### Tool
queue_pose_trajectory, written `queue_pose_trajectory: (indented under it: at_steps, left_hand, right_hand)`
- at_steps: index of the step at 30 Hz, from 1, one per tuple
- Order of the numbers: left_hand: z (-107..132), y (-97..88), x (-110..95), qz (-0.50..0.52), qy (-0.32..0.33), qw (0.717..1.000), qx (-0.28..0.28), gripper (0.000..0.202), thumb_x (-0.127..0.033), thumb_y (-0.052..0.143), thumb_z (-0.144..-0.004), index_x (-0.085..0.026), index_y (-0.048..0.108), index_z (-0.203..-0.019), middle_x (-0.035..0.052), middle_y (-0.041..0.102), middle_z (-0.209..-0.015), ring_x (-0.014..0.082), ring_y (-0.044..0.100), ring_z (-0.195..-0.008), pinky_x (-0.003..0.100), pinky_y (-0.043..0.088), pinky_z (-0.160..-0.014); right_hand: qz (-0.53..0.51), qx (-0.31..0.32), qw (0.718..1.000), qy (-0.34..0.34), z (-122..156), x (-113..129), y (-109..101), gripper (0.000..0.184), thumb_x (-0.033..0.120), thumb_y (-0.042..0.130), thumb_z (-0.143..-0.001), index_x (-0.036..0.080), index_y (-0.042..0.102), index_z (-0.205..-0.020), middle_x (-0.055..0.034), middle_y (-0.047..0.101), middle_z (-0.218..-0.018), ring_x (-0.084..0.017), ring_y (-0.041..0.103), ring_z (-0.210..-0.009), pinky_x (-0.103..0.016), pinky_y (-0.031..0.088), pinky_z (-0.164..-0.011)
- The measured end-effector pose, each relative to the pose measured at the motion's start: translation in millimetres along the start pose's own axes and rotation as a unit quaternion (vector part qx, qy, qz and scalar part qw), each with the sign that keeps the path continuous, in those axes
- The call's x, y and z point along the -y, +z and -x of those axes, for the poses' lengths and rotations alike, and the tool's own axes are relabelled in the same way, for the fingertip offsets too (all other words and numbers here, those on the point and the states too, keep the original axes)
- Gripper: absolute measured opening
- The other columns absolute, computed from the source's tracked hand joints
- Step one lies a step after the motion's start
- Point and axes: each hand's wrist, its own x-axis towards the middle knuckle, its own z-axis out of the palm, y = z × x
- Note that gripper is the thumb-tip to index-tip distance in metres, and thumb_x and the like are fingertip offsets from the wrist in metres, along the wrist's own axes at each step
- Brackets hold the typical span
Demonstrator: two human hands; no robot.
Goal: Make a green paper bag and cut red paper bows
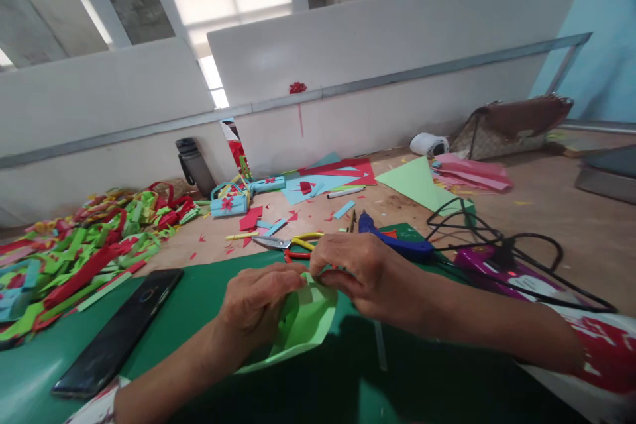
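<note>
A curved piece of light green paper is held up over the dark green mat. My left hand grips its left side, fingers closed over the upper edge. At the top edge, my right hand pinches the same paper, the fingertips of both hands nearly meeting. Part of the paper is hidden behind my left hand. Just beyond the hands lie scissors with yellow and red handles. A blue glue gun rests beyond my right wrist.
A black phone lies at left beside a heap of paper strips. Small blue paper bags, a dark bottle and coloured sheets stand farther back. Black cables and a purple power strip lie at right, near a handbag.
</note>
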Motion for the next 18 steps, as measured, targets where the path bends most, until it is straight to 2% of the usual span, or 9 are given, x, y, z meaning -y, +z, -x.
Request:
queue_pose_trajectory:
  at_steps: [7,11,15,18]
  left_hand:
    - [2,0.6,1,0.033,0.006,0.999,0.009,0.025,-0.001,0.051,-0.076,-0.022,0.064,-0.082,0.0047,0.074,-0.086,0.0127,0.069,-0.069,0.016,0.052,-0.059]
    - [5,1.2,2,0.053,-0.005,0.998,0.023,0.026,-0.001,0.051,-0.077,-0.022,0.065,-0.081,0.0058,0.074,-0.084,0.0138,0.069,-0.067,0.017,0.053,-0.059]
    - [9,1.8,3,0.102,-0.016,0.994,0.035,0.027,-0.002,0.050,-0.078,-0.022,0.065,-0.088,0.0084,0.072,-0.094,0.0156,0.069,-0.075,0.020,0.054,-0.065]
    - [8,1.5,3,0.084,-0.006,0.996,0.031,0.025,-0.002,0.053,-0.078,-0.022,0.065,-0.087,0.0066,0.073,-0.092,0.0142,0.069,-0.074,0.018,0.053,-0.064]
  right_hand:
    - [0.003,0.019,0.999,0.038,0,4,-3,0.012,0.009,0.051,-0.083,0.012,0.059,-0.074,-0.0019,0.056,-0.067,-0.012,0.049,-0.061,-0.023,0.037,-0.057]
    - [0.006,0.027,0.999,0.038,0,4,-1,0.010,0.008,0.054,-0.081,0.011,0.061,-0.076,-0.0039,0.061,-0.070,-0.012,0.052,-0.064,-0.023,0.038,-0.060]
    - [0.013,0.037,0.998,0.048,-1,5,-3,0.009,0.008,0.055,-0.081,0.011,0.062,-0.076,-0.0037,0.062,-0.069,-0.013,0.053,-0.064,-0.023,0.039,-0.060]
    - [0.011,0.046,0.998,0.038,-1,4,-2,0.009,0.008,0.055,-0.082,0.011,0.064,-0.081,-0.0043,0.064,-0.072,-0.013,0.056,-0.067,-0.024,0.040,-0.063]
